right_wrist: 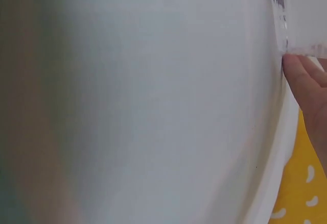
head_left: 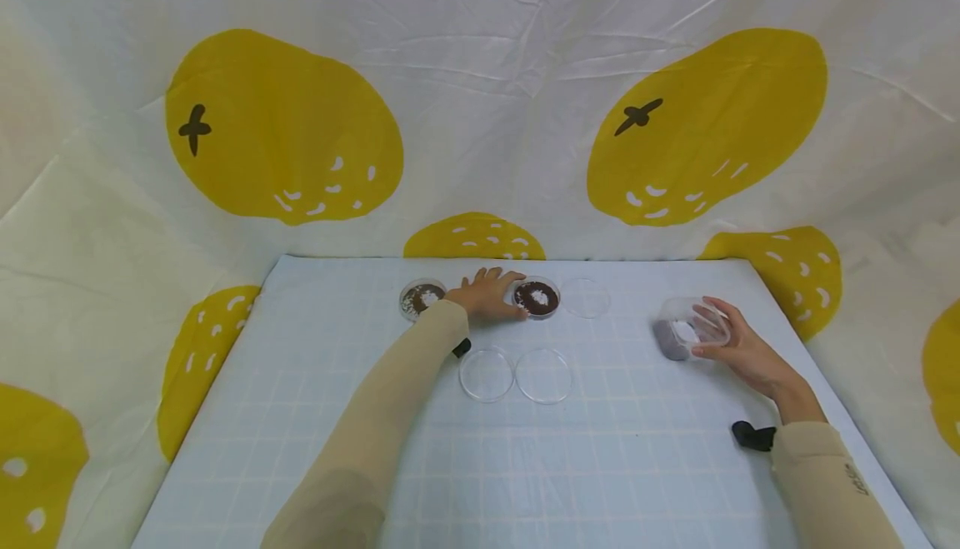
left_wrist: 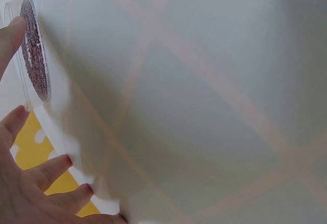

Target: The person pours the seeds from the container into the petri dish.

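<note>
My left hand (head_left: 491,295) spans the left side of a petri dish (head_left: 537,297) of dark brown granules with a white patch in the middle. Thumb and forefinger pinch its rim, as the left wrist view shows, while the other fingers spread away from it. Just left of that hand stands another petri dish (head_left: 420,299) with brown and white contents, partly covered by the wrist. At the right, my right hand (head_left: 742,349) grips a clear plastic tub (head_left: 684,309) by its rim. Greyish material shows low in the tub. Only its edge enters the right wrist view.
Two clear round dish pieces (head_left: 487,374) lie side by side nearer me, and another clear round piece (head_left: 587,297) lies right of the brown-filled dish. A pale checked cloth (head_left: 600,482) covers the table. Behind it hangs a white curtain (head_left: 495,141) with yellow fruit shapes.
</note>
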The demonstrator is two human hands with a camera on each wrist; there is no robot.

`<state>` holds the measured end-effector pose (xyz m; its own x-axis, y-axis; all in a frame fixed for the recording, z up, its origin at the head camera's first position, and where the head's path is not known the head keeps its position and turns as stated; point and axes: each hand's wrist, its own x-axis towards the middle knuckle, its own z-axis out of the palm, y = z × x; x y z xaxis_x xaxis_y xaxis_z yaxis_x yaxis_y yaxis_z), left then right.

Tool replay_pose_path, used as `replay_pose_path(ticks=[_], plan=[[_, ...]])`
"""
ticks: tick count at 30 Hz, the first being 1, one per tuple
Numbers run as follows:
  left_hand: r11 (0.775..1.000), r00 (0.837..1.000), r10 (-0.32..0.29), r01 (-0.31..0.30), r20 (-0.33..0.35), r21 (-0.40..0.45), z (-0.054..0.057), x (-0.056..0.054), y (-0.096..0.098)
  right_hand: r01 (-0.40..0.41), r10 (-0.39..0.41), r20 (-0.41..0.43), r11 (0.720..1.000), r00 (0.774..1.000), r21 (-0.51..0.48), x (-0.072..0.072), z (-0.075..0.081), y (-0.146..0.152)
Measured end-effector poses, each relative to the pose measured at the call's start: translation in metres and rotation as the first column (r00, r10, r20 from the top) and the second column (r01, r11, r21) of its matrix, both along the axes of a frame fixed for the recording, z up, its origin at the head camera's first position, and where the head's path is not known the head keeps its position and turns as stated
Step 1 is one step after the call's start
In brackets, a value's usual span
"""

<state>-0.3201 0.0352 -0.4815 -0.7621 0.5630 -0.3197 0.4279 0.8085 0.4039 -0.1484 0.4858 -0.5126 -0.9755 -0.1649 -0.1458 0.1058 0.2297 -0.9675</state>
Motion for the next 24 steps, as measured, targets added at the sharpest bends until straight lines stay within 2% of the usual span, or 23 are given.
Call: replay_pose_path(ticks=[4, 9, 13, 17, 18, 20, 24], plan=[[1.000, 1.000, -0.007, 0.007, 0.003, -0.001, 0.001, 0.000, 0.000, 0.006, -0.009, 0.042, 0.998, 0.999, 0.065, 0.000, 0.004, -0.001], [1.000, 1.000, -0.011, 0.011, 0.000, -0.022, -0.002, -0.001, 0.001, 0.067, -0.075, 0.080, 0.992, 0.994, 0.103, 0.003, 0.015, -0.003], [0.999, 1.000, -0.015, 0.015, -0.006, -0.029, -0.004, -0.002, 0.001, 0.088, -0.094, 0.061, 0.992, 0.994, 0.096, 0.004, 0.023, -0.005], [0.999, 1.000, -0.020, 0.020, -0.014, -0.032, -0.005, -0.002, 0.002, 0.068, -0.070, 0.009, 0.987, 0.998, 0.144, 0.005, 0.033, -0.009], [0.999, 1.000, -0.020, 0.019, -0.015, -0.032, -0.005, -0.002, 0.002, 0.068, -0.067, -0.009, 0.981, 0.998, 0.182, 0.005, 0.036, -0.010], [1.000, 1.000, -0.016, 0.015, -0.014, -0.027, -0.004, -0.002, 0.002, 0.087, -0.079, -0.039, 0.951, 0.996, 0.298, 0.005, 0.043, -0.017], [1.000, 1.000, -0.009, 0.009, -0.009, -0.023, -0.003, -0.001, 0.002, 0.143, -0.107, -0.099, 0.856, 0.989, 0.498, 0.000, 0.058, -0.035]])
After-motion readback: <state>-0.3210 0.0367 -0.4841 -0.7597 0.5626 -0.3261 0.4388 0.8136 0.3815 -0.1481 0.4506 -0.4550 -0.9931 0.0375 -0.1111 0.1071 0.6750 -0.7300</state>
